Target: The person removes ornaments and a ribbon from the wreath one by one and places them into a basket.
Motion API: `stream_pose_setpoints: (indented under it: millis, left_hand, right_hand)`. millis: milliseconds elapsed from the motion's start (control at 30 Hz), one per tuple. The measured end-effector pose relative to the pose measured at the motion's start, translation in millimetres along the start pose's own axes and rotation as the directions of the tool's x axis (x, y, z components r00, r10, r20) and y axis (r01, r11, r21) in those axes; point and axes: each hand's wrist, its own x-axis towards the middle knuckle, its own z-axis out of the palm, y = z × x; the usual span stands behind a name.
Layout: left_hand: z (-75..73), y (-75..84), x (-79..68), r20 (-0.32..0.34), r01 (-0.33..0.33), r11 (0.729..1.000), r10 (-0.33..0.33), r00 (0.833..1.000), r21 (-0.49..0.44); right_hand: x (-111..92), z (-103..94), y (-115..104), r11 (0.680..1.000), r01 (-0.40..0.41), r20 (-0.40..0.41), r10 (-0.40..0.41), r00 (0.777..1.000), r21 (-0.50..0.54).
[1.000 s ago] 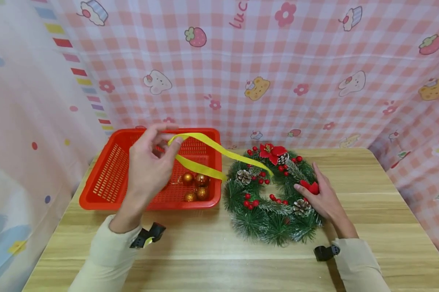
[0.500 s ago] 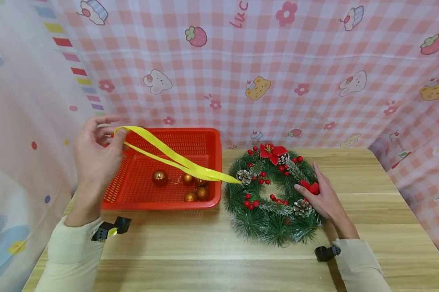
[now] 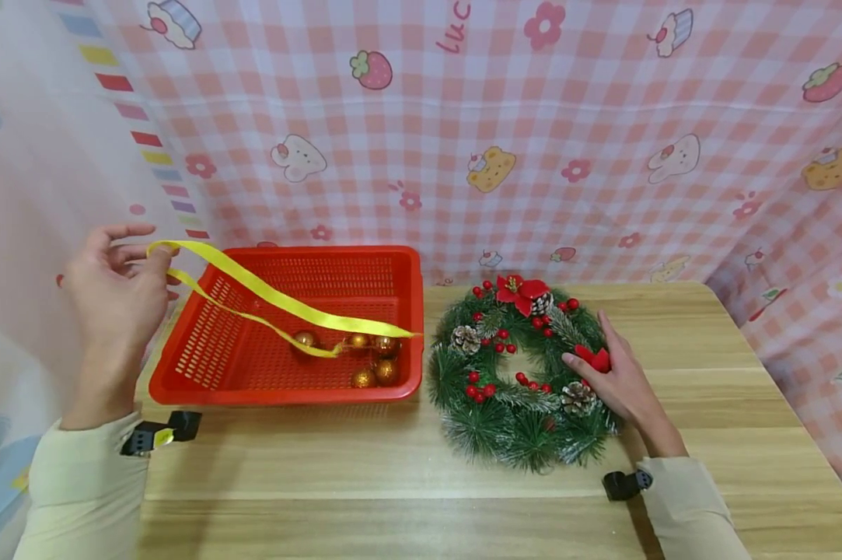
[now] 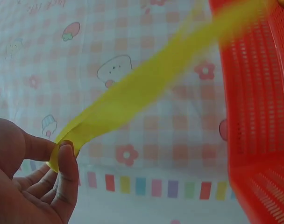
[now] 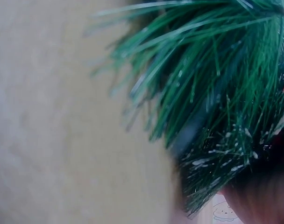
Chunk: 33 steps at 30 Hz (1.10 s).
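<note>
My left hand [image 3: 116, 299], up at the left beyond the basket's left rim, pinches a yellow ribbon [image 3: 274, 294] between thumb and fingertips. The ribbon's two tails trail right over the red basket, one dipping toward the gold balls. In the left wrist view the ribbon [image 4: 128, 95] is blurred, stretching up and right from the pinch. A green Christmas wreath [image 3: 487, 432] with red berries, pinecones and red flowers lies on the table at right. My right hand [image 3: 623, 381] holds its right side, thumb over the top beside a red flower; some fingers are hidden.
The red plastic basket [image 3: 204, 393] stands at the table's back left, with several gold ball ornaments [image 3: 386, 372] inside near its right end. A pink checked cloth [image 3: 421, 117] hangs behind the wooden table [image 3: 365, 482]; more cloth hangs at both sides.
My left hand has moved left, drawing the ribbon off the wreath and across the basket. The right hand and the wreath have stayed in place.
</note>
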Motion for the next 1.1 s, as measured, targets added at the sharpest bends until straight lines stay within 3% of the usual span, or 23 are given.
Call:
stream_pose_setpoints:
  millis: [300, 433, 600, 833, 1100]
  left_hand:
    - [-13.2, -2.5, 1.8, -0.011, 0.047, 0.999, -0.046, 0.999, 0.024]
    - [-12.7, -2.9, -1.3, 0.015, 0.028, 0.999, -0.029, 0.999, 0.033]
    - [-3.4, -6.7, -8.2, 0.059, -0.047, 0.996, 0.043, 0.997, 0.07]
    - [14.2, -15.0, -11.7, 0.131, -0.083, 0.992, 0.07, 0.989, 0.096]
    - [36.3, -27.9, -17.5, 0.157, -0.145, 0.979, 0.123, 0.98, 0.141]
  right_hand:
    - [0.1, -0.8, -1.5, 1.0, -0.009, 0.007, 0.009, 1.0, 0.0]
    - [0.2, -0.7, -1.0, 1.0, -0.01, 0.008, 0.01, 1.0, 0.001]
    - [-0.4, -0.1, 0.1, 1.0, -0.004, 0.007, 0.004, 1.0, 0.001]
    - [0.7, -0.4, 0.2, 1.0, 0.004, 0.009, -0.004, 1.0, -0.001]
    - [0.7, -0.5, 0.7, 1.0, 0.0, 0.015, 0.0, 1.0, 0.0]
